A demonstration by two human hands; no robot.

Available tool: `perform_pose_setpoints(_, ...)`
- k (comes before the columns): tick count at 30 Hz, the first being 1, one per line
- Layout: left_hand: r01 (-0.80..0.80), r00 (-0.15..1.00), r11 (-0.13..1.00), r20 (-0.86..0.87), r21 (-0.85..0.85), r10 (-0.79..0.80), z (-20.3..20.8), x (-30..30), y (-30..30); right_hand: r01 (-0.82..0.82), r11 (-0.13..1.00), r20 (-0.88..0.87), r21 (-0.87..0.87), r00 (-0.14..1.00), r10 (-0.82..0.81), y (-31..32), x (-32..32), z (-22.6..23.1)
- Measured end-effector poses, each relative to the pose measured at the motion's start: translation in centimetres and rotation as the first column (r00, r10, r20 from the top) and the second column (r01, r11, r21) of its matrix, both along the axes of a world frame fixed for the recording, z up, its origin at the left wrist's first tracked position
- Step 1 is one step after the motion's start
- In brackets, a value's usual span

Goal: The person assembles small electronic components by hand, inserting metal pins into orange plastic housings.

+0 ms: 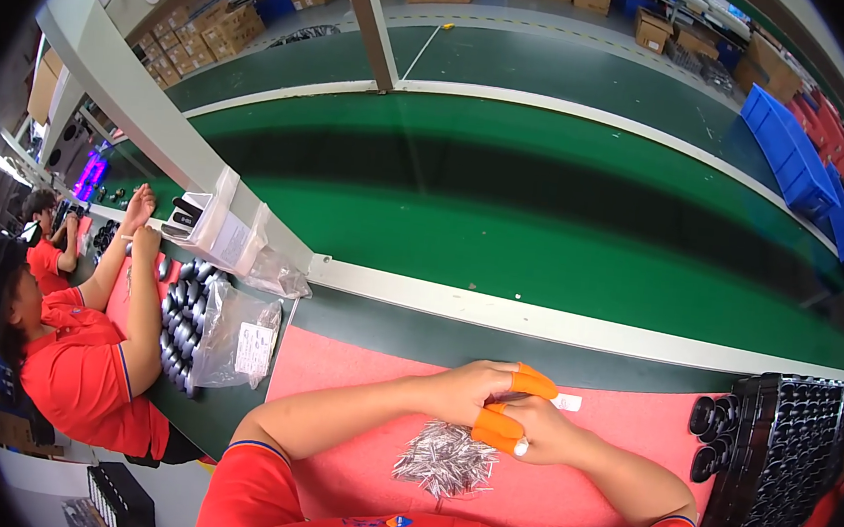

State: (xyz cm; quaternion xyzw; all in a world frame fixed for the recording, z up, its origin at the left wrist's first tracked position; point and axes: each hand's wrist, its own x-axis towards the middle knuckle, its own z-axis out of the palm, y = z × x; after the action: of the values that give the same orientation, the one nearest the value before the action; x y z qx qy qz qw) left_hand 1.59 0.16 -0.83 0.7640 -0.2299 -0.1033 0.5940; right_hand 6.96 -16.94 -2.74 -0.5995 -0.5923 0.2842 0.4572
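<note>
My left hand (461, 391) and my right hand (550, 433) are folded against each other over the pink mat (353, 368). Orange finger covers (535, 382) sit on some of the fingers, which are bent and closed. By the lower orange cover, at the right hand, shows a small whitish bit (521, 447) too small to name. Whatever lies between the hands is hidden. Just nearer to me, a loose heap of thin silvery pins (445, 458) lies on the mat. A small white piece (567, 403) rests behind the right hand.
Stacked black trays (776, 465) stand at the right, beside several black rounded parts (713, 440). A green conveyor belt (544, 244) runs behind a white rail (537, 321). At left are a clear plastic bag (240, 338), dark rounded parts (184, 318) and a co-worker in red (81, 374).
</note>
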Motion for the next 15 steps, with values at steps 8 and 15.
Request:
perform_pose_setpoints(8,0.01,1.0,1.0,0.01,0.023,-0.01,0.03,0.03,0.19,-0.016,0.999,0.041,-0.036,0.999,0.017,-0.09,0.19,-0.13)
perform_pose_setpoints(15,-0.001,1.0,1.0,0.025,0.011,0.001,0.01,-0.02,0.0,0.018,0.998,0.001,0.059,1.0,-0.018,0.05,0.07,-0.24)
